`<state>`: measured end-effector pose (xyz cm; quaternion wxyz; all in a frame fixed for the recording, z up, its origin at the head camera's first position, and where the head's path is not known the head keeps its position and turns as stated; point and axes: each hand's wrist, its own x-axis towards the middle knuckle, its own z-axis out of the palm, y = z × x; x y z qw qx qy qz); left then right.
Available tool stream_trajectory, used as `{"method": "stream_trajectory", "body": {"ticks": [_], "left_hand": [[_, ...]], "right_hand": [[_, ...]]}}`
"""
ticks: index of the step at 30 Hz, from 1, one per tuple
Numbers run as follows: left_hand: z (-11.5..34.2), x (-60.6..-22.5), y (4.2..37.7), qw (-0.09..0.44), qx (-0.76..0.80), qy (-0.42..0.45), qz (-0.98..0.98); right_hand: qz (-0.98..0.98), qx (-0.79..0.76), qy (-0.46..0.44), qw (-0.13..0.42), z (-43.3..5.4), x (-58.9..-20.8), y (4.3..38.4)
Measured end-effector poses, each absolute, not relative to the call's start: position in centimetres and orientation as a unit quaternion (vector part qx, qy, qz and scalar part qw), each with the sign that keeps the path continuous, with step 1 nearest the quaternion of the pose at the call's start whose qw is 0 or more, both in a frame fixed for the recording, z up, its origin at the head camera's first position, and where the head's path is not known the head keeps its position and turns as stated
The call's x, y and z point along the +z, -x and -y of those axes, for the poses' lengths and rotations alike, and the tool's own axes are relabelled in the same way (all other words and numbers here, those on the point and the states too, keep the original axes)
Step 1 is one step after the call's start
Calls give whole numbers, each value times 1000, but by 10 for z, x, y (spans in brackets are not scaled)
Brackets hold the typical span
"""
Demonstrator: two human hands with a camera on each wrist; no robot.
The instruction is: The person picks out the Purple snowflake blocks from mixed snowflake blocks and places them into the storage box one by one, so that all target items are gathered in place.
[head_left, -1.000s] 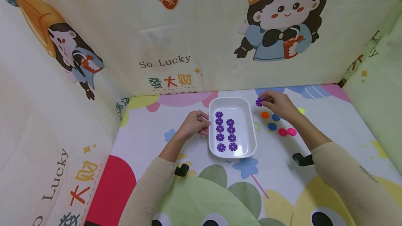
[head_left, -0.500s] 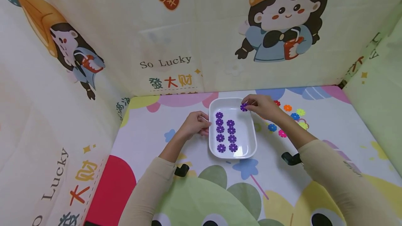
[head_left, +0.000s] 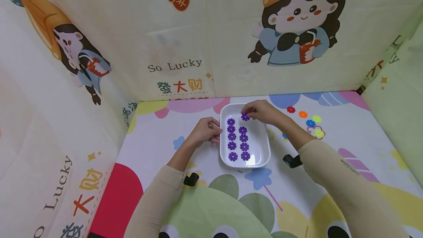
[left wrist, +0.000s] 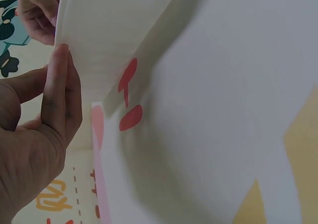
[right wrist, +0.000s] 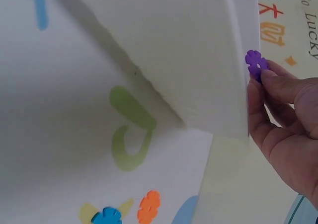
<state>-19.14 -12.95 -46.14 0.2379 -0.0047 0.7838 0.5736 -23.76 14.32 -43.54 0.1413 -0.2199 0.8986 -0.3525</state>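
Note:
A white rectangular tray [head_left: 262,150] stands mid-table in the head view. In it lie two columns of purple notched plastic discs, among them one disc [head_left: 232,156] at the near left. My left hand [head_left: 206,130] grips the tray's left rim; in the left wrist view its fingers [left wrist: 54,92] lie along the outer wall. Over the far end of the tray, my right hand [head_left: 262,112] pinches another purple disc [right wrist: 256,63] between thumb and fingertips, just beyond the top of the right column.
Right of the tray lie loose notched discs: a red one [head_left: 290,110], an orange one [head_left: 303,114], a blue one [head_left: 310,123] and a yellow one [head_left: 319,133]. My right forearm covers part of that group. A printed cloth wall [head_left: 224,47] rises behind the table.
Carrying the purple disc, my right hand has moved left from beyond the tray's right side to over its far end. My left hand has stayed at the rim.

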Motion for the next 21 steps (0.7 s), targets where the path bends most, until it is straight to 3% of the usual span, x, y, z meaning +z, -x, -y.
{"method": "stream_trajectory", "body": {"ticks": [13,21], "left_hand": [[129,-461,192,238,578,5,-781],[131,-462,192,240,579,5,-779]], "right_hand": [[-903,-302,239,190,-123,-443,252],[-914,-264,248,182,-115,-447,255]]}}
